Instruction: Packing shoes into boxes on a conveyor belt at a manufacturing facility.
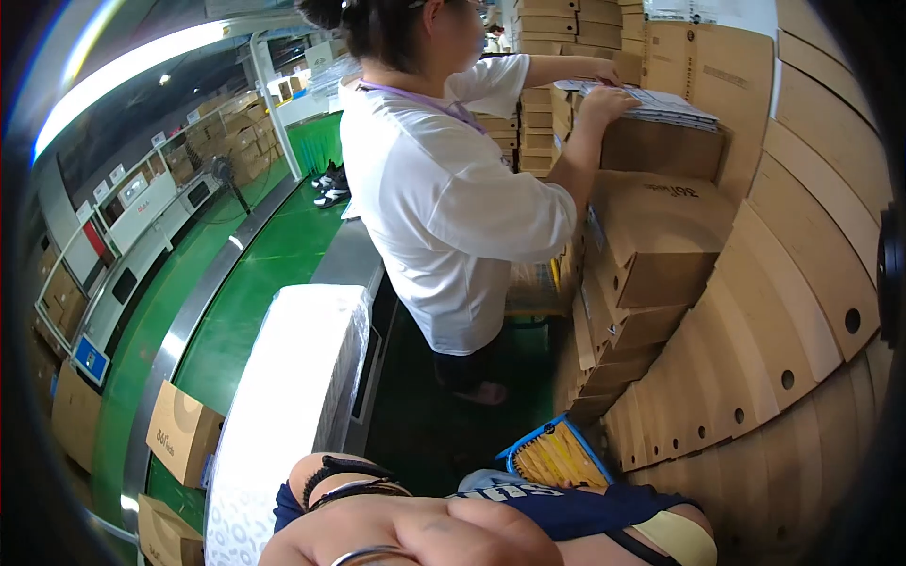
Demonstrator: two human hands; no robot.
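Observation:
My hands and forearms lie close together at the lower edge, in front of a navy shirt (585, 509). What looks like my left hand (481, 533) points to the right, its back up; a silver bangle (373, 557) circles the wrist. Its fingers are not clear. Farther left, a wrist wears black bracelets (349, 467); it seems to be my right arm crossed over, but the hand itself cannot be made out. I see no object in either hand. Nearest on the left is a long white plastic-wrapped surface (293, 368).
A co-worker in a white shirt (453, 189) stands ahead, hands on papers (661, 104) atop a carton (651, 146). Stacked brown boxes (746, 321) wall the right. A blue-rimmed crate (557, 453) stands on the floor. Shoes (330, 189) and a conveyor line (179, 330) are left.

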